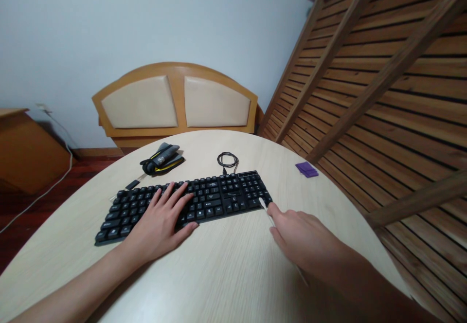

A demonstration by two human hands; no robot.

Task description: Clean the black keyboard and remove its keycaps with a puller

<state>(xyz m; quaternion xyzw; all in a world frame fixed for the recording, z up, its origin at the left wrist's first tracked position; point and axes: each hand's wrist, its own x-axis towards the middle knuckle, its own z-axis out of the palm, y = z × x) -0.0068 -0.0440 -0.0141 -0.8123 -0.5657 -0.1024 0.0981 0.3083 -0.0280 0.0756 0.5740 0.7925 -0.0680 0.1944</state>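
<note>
A black keyboard lies at a slant across the pale table. My left hand rests flat on its left-middle keys, fingers spread and the thumb out over the near edge. Pinched in my right hand is a thin white cotton swab. Its tip is at the number pad, by the keyboard's near right corner. The swab's other end sticks out below my palm, and its middle is hidden by my fingers.
Behind the keyboard lies its coiled black cable. A folded grey, black and yellow item and a small dark piece are at the left. Purple cloth lies right. Wooden slats lean beside the round table.
</note>
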